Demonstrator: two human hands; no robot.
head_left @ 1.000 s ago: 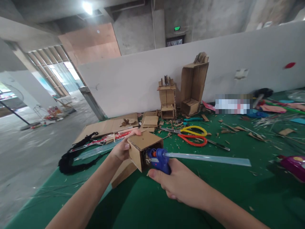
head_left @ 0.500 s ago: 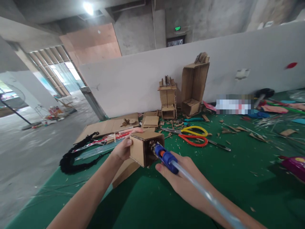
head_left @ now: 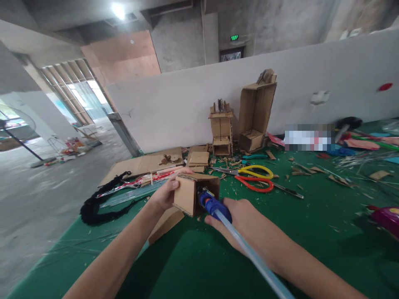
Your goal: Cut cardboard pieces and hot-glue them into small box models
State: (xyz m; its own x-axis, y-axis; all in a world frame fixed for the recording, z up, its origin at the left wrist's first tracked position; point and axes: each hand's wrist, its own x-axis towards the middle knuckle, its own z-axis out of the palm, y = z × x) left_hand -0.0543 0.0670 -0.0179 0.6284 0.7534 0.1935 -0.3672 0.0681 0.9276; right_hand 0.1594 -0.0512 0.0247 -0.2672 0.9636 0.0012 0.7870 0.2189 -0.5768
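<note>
My left hand (head_left: pixel 164 195) grips a small cardboard box (head_left: pixel 190 192), fingers (head_left: pixel 181 172) curled over its top edge and thumb pressed on the near side wall, holding it just above the green worktop (head_left: pixel 311 232). My right hand (head_left: pixel 241 220) is closed around a blue glue gun (head_left: pixel 214 205), its nozzle pushed into the box's open face; a clear glue stick (head_left: pixel 252 257) trails back over my forearm. Half a second ago the gun sat a touch lower and the box was turned slightly more toward me. Inside the box I can make out only shadow and the nozzle. Beyond, yellow scissors (head_left: pixel 254 171) and red scissors (head_left: pixel 254 185) lie side by side.
</note>
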